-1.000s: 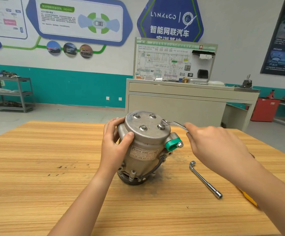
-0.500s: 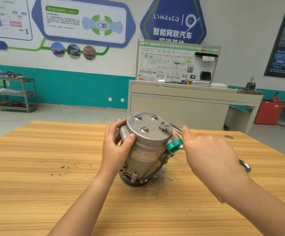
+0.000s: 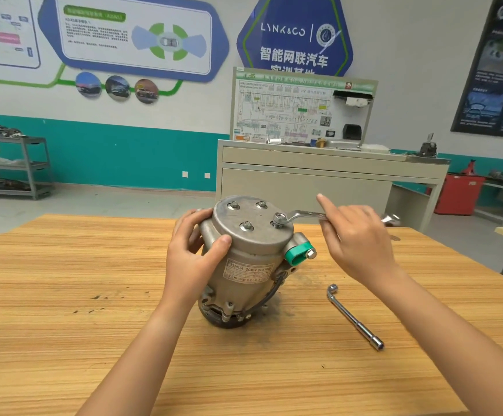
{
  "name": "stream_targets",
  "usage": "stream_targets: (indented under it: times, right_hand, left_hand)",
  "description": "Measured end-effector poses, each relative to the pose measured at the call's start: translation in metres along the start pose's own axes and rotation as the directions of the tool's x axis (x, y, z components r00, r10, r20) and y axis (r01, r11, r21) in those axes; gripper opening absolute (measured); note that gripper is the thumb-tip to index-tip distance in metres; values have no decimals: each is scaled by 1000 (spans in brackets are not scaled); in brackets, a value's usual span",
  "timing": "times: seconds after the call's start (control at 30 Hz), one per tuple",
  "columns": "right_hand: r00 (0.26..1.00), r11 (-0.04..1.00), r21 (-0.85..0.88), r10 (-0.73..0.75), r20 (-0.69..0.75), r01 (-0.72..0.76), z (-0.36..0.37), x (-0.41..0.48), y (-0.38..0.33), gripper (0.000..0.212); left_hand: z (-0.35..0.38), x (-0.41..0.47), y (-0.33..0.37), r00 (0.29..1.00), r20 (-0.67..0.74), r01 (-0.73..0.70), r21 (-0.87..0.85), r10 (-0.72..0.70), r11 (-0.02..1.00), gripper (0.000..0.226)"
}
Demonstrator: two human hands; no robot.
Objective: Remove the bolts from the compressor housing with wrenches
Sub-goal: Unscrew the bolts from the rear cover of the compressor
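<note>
Quantities: compressor (image 3: 245,274), one. Cover bolts, four: rear-left bolt (image 3: 233,205), rear-right bolt (image 3: 261,204), front bolt (image 3: 246,226), right bolt (image 3: 278,218). Port bolt (image 3: 311,253), one. Green cap (image 3: 297,255), one. Wrenches, two: ring wrench (image 3: 303,215), socket wrench (image 3: 354,316). Hands, two: left hand (image 3: 190,262), right hand (image 3: 355,244). Table (image 3: 64,295), one.

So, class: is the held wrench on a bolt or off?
On: the wrench has its ring over a bolt atop the housing.

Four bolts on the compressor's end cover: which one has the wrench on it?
The rightmost bolt, nearest the green cap. The ring end of the wrench sits over it; the other three stand bare.
</note>
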State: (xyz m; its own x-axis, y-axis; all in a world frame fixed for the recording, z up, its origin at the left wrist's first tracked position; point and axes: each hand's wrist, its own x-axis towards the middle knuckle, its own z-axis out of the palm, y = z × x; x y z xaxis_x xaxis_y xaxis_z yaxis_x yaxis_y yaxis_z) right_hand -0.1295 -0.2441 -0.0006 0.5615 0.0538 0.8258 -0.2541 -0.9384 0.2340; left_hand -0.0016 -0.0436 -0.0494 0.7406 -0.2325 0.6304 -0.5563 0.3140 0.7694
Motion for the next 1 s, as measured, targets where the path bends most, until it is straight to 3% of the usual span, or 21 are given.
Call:
stream_targets:
  times: [0.07,0.17,0.3,0.4,0.43,0.47,0.53,0.6,0.67,0.73,0.77,0.87,1.0]
  right_hand:
    - [999,998,52,36,-15,-35,18,14,3,36]
    - [989,987,157,13,145,-36,41,50,3,40]
    - [963,972,211,-151,222,104,59,93,-13,40]
    - [952,955,177,-265,153,238,58,97,-11,38]
    - [977,962,200,-205,65,188,56,94,-7,35]
    - [998,961,273,-48,-28,54,53,93,-3,32]
    - [934,818,510,350,-72,-267,35,94,3,28]
    - [877,675,676,472,-90,-294,12,91,6,25]
    - [923,796,550,369,-106,-255,-16,80,6,26]
    - [977,938,273,199,82,-214,-40,58,-2,29]
    - [968,975,138,147,204,-177,-49,44,-8,31]
    - [913,992,-44,123,388,-115,-70,14,-24,36]
    - [912,981,-156,163,376,-111,-71,8,-34,41]
  left_hand:
    - [-2,1,-1,1000,-3,-2,-6,2,1000,40]
    - [-1,4,-1,1000,11,-4,10,4,1000,40]
    - [5,9,0,1000,26,-19,63,17,998,41]
    - [5,9,1,1000,28,-12,62,10,998,39]
    - [4,8,2,1000,30,-8,59,6,998,39]
    - [2,7,2,1000,30,-5,56,3,998,39]
    - [-1,5,2,1000,25,-3,45,2,999,37]
    - [-3,2,2,1000,13,-1,31,1,1000,37]
    - [-3,0,2,1000,0,1,23,-1,1000,39]
    - [-2,-1,3,1000,0,4,23,-4,1000,39]
    - [-1,-1,3,1000,4,4,27,-4,1000,39]
    - [2,-2,6,1000,2,4,28,-4,1000,39]
    - [3,-4,8,1000,-14,-2,37,2,999,40]
